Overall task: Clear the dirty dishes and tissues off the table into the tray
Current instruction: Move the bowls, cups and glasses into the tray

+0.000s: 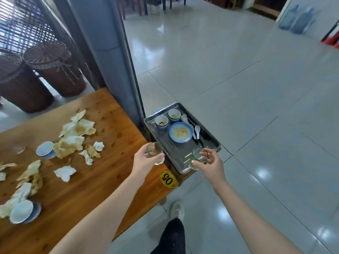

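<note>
Your left hand has its fingers wrapped round a clear glass, held over the table corner, just beside the tray. Your right hand grips a second glass the same way, over the tray's near end. Further in, the tray holds a dirty plate, two small bowls, white spoons. Off to your left, the table has crumpled stained tissues and two saucers lying on it, well apart from the tray.
</note>
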`<state>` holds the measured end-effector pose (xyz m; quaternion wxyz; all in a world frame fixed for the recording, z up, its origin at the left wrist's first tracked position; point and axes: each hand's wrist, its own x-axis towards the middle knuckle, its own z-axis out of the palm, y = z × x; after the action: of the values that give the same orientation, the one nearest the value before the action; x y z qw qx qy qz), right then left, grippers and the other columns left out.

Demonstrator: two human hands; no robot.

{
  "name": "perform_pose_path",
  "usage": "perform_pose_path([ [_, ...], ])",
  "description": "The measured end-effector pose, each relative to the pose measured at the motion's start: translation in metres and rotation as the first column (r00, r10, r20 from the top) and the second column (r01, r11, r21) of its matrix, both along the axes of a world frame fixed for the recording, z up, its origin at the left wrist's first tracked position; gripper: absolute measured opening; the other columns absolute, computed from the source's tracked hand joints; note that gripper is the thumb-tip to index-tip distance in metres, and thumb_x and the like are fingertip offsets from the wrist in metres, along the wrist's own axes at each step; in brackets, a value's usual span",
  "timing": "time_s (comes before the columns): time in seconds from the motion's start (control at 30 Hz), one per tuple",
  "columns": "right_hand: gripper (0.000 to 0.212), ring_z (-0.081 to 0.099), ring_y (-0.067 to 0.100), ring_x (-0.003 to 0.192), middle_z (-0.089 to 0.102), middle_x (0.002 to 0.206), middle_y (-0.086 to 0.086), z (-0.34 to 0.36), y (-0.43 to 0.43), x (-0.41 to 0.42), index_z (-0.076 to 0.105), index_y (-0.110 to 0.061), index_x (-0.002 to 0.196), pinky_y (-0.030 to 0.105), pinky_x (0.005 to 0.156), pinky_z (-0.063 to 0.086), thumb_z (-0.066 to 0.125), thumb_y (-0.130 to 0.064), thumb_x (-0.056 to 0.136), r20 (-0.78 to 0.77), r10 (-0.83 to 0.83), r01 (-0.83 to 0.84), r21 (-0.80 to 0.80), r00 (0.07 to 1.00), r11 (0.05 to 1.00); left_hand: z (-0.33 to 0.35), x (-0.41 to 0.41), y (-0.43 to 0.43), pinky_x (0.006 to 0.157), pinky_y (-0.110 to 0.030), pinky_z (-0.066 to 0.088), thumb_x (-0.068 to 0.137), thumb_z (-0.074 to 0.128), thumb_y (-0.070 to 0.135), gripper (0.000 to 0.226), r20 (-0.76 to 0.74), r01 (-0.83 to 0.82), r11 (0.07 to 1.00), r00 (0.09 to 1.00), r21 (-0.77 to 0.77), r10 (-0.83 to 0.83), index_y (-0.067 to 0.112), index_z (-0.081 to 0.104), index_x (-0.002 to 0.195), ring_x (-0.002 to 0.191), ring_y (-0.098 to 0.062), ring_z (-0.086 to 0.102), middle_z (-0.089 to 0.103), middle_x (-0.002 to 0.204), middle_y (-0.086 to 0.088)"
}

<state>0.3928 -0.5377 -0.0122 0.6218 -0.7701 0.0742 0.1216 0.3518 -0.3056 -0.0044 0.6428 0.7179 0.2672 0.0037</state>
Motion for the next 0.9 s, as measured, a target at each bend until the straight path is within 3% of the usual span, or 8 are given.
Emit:
perform_pose_path([
  [0.13,0.051,0.062,-0.009,0.082,0.066,0.099,-0.009,-0.001,-0.014,0.042,0.057,-0.030,0.101,0.010,0.064,0.048,0.086,-0.012,0.064,-0.022,-0.025,0.025,-0.031,0.999,0.999,-0.013,0.045,-0.014,0.071,-0.017,0.051,0.070,0.085,0.017,0.043,-0.012,0.003,0.999,1.000,-0.049,-0.003,0.031,0.065,0.106,0.092,-0.011,0.067,0.069,0.099,0.009],
  [0.27,0.052,0.064,0.000,0.088,0.065,0.103,-0.005,0.004,-0.030,0.100,0.056,-0.025,0.106,0.013,0.070,0.048,0.086,-0.011,0.065,-0.028,-0.042,0.040,-0.070,0.999,0.997,-0.023,0.103,-0.026,0.063,-0.011,0.048,0.068,0.087,0.019,0.044,-0.032,0.005,0.997,0.999,-0.082,-0.007,0.042,0.062,0.096,0.085,0.000,0.064,0.068,0.090,0.021],
  [0.5,0.055,0.061,0.001,0.091,0.064,0.105,-0.007,-0.001,-0.034,0.199,0.053,-0.025,0.107,0.018,0.075,0.048,0.086,-0.011,0.065,-0.019,-0.109,0.107,-0.089,0.994,0.990,-0.038,0.193,-0.027,0.074,-0.016,0.045,0.067,0.088,0.024,0.059,-0.118,0.015,0.998,0.993,-0.062,-0.022,0.037,0.055,0.114,0.103,-0.008,0.057,0.056,0.115,0.009],
  [0.7,0.053,0.065,0.014,0.095,0.063,0.107,-0.002,-0.031,-0.031,0.231,0.052,-0.026,0.105,0.036,0.085,0.055,0.086,-0.019,0.065,-0.098,-0.119,0.113,-0.064,0.988,0.992,-0.061,0.221,-0.034,0.066,-0.012,0.043,0.067,0.088,0.028,0.056,-0.179,-0.005,0.999,0.984,-0.039,-0.002,0.040,0.055,0.110,0.093,-0.005,0.058,0.057,0.105,0.013],
  [0.9,0.053,0.064,0.010,0.085,0.059,0.097,-0.006,-0.066,-0.041,0.262,0.048,-0.034,0.096,0.031,0.071,0.056,0.086,-0.016,0.065,-0.139,-0.032,0.011,-0.150,0.990,0.989,-0.092,0.228,-0.050,0.079,-0.022,0.048,0.067,0.088,0.027,0.060,-0.270,-0.084,0.995,0.961,-0.050,0.067,0.032,0.057,0.118,0.099,-0.013,0.058,0.054,0.116,0.000],
])
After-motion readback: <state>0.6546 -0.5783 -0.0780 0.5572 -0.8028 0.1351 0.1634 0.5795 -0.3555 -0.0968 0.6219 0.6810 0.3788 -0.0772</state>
